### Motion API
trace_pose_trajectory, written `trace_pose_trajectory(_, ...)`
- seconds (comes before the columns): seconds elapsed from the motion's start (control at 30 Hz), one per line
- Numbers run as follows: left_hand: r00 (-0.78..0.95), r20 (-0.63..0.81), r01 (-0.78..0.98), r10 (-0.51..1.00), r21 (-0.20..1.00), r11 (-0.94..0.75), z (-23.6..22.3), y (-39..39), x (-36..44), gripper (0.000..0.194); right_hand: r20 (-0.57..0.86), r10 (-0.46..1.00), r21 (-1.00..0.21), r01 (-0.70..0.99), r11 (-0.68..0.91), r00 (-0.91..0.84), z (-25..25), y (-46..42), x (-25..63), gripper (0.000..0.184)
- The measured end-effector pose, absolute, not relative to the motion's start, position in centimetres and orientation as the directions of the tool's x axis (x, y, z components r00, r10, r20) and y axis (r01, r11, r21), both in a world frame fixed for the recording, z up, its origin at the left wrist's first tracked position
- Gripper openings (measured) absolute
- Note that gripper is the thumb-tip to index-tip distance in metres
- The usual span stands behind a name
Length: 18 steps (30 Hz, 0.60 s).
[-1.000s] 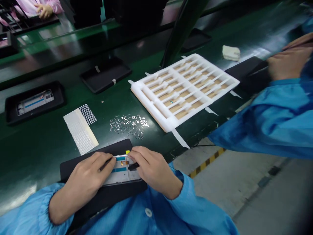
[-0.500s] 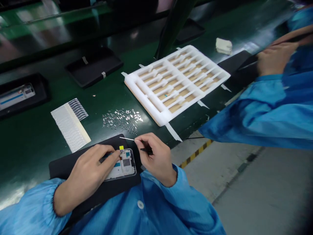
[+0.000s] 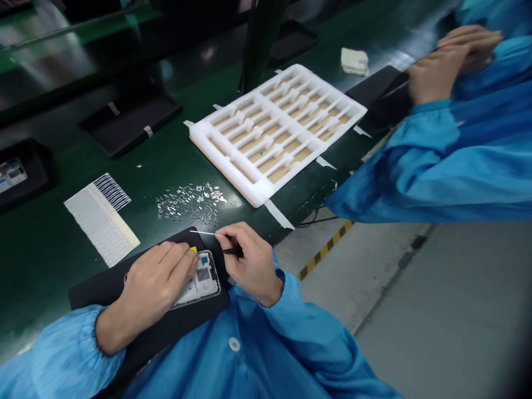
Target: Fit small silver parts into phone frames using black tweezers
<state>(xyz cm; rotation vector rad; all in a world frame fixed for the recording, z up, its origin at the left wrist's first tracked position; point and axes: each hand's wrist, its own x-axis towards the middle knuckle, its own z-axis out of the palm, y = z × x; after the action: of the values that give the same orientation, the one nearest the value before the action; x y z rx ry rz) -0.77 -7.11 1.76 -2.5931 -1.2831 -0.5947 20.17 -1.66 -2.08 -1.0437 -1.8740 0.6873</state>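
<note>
My left hand (image 3: 155,274) lies over a phone frame (image 3: 206,280), its fingers pressed together near a yellow tab (image 3: 193,249) at the upper edge. The frame's pale inside shows only at the right end; my hand covers much of the rest. Under it is a black pad (image 3: 95,288). My right hand (image 3: 249,260), closed in a pinch, holds a thin white stick (image 3: 203,232) that points left above the pad's top corner. A slim black piece (image 3: 233,251) also shows in that hand; its kind is unclear.
Small shiny pieces (image 3: 189,202) lie scattered beyond the pad. A sheet of thin strips (image 3: 102,219) lies left, a white foam tray (image 3: 257,197) right. Black trays (image 3: 128,119) stand behind. A co-worker's hands (image 3: 440,72) and blue sleeve are at right, beside a pale stack (image 3: 354,61).
The view has shifted, so the scene sits further left. My left fingers have closed together over the yellow tab and cover more of the phone frame. My right hand keeps its pinch on the stick.
</note>
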Motion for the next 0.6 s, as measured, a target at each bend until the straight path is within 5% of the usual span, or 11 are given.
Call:
trace_pose_trajectory(0.4,0.499,0.317,0.806,0.807,0.172,-0.566,2.2,-7.7,-1.7,0.017,0.417,0.865,-0.761,0.414,0.501,-0.279,-2.3,-1.6,20.5,0.015)
trace_pose_trajectory(0.6,0.427,0.236,0.858,0.873,0.200,-0.474,4.0,-8.9,-3.5,0.023,0.398,0.807,-0.728,0.386,0.567,-0.436,-1.1,-2.0,20.8,0.018)
